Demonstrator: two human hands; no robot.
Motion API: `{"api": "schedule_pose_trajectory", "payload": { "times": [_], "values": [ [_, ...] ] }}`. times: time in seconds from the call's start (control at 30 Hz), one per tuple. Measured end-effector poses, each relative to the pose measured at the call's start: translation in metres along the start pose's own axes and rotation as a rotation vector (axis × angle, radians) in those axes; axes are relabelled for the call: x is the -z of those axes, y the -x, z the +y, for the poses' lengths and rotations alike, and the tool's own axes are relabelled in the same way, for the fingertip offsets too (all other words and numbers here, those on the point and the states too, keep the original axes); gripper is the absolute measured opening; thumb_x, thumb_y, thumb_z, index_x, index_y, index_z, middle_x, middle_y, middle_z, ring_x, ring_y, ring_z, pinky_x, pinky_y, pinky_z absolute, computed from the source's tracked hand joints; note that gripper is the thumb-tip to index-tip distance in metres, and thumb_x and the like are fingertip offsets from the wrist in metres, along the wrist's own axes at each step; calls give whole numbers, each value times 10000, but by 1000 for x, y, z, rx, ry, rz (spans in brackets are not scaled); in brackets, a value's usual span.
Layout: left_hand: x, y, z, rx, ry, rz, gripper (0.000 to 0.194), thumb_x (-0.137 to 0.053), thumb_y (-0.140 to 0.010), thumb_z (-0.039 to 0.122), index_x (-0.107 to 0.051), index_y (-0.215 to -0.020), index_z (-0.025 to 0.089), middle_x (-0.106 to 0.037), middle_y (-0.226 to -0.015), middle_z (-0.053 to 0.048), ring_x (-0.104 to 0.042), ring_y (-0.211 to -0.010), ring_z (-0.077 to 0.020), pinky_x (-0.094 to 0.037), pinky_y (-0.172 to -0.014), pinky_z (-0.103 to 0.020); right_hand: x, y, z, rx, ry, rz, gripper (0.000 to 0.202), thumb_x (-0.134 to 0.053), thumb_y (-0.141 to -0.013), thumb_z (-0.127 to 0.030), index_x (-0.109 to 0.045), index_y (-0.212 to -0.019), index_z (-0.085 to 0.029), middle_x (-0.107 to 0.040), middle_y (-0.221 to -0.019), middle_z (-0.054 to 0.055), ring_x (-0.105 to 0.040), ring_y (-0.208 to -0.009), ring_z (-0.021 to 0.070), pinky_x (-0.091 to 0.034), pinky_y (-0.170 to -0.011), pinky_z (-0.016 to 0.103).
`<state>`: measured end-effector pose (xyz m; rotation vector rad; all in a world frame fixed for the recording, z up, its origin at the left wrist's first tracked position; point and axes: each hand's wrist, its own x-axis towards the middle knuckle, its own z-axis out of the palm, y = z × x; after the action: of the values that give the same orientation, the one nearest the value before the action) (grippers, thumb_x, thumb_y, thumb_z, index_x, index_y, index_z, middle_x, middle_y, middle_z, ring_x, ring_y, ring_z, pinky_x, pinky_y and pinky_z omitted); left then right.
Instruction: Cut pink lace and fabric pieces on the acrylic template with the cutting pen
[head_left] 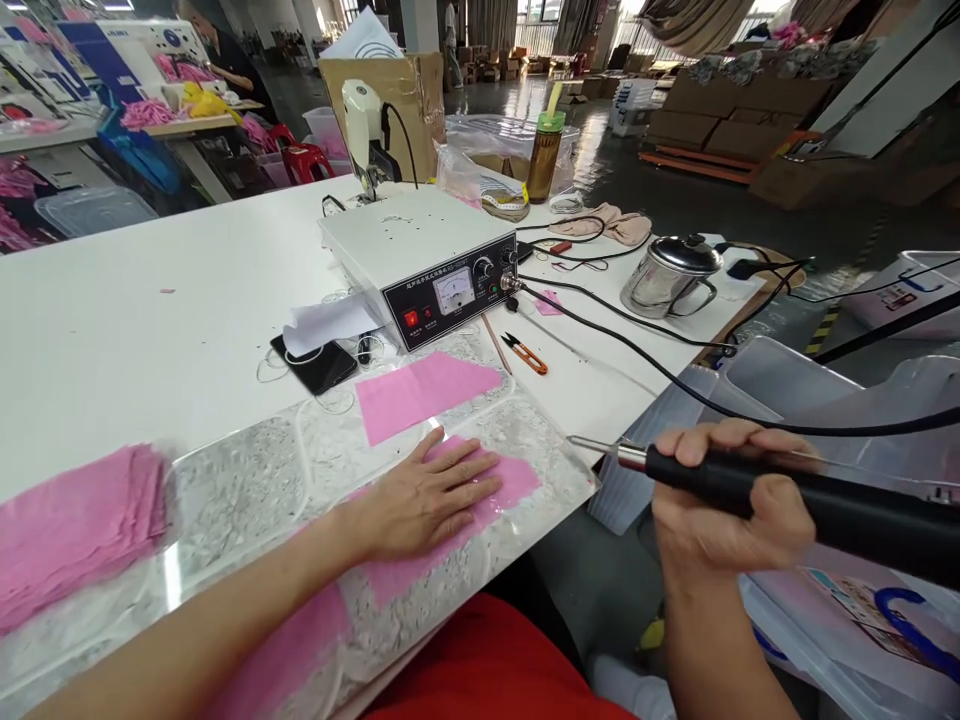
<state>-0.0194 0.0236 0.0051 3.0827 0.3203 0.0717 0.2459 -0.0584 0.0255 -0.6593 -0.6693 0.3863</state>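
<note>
My left hand lies flat, fingers spread, on a pink fabric piece on a glossy marble-patterned sheet. In my right hand is a thick black handheld tool with a thin metal tip pointing left. That tip sits past the sheet's right edge, apart from the fabric. Another pink piece lies just beyond my left fingers. A further pink piece shows partly behind my left forearm. At the far left is a stack of pink fabric pieces.
A control box with a dial stands ahead, a black cable running from it. Nearby lie orange thread snips and a black phone. A lidded glass mug and a bottle stand behind. Clear plastic bins flank the table's right side.
</note>
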Motion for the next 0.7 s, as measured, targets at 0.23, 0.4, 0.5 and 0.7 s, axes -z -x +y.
{"api": "schedule_pose_trajectory", "payload": {
  "times": [0.23, 0.4, 0.5, 0.7],
  "values": [
    [-1, 0, 1, 12, 18, 13, 470, -327, -993, 369, -327, -1442, 232, -330, -1504, -19, -257, -1404, -239, 91, -1155, -476, -11, 20, -7, -140, 18, -152, 120, -642, -683, -276, -601, -752, -187, -536, -643, -26, -503, -494, 120, -443, -452, 285],
    [-2, 0, 1, 25, 35, 13, 470, -322, -992, 385, -321, -1443, 253, -340, -1501, -5, -249, -1408, -233, 68, -1161, -476, -12, 23, -2, -154, 25, -192, 106, -645, -706, -261, -594, -766, -191, -541, -659, -24, -512, -514, 122, -458, -471, 292],
    [-2, 1, 2, 31, 43, 18, 464, -317, -994, 374, -321, -1443, 256, -341, -1501, 2, -236, -1412, -226, 64, -1164, -468, -12, 23, -1, -166, 32, -201, 94, -645, -712, -258, -595, -767, -201, -540, -664, -29, -509, -519, 120, -460, -475, 291],
    [-3, 0, 2, 24, 27, 33, 463, -309, -994, 396, -345, -1432, 249, -352, -1496, 5, -246, -1409, -220, 124, -1154, -445, -13, 23, 2, -171, 32, -216, 89, -645, -711, -262, -600, -757, -200, -539, -653, -31, -511, -510, 118, -462, -467, 287]
  ]
}}
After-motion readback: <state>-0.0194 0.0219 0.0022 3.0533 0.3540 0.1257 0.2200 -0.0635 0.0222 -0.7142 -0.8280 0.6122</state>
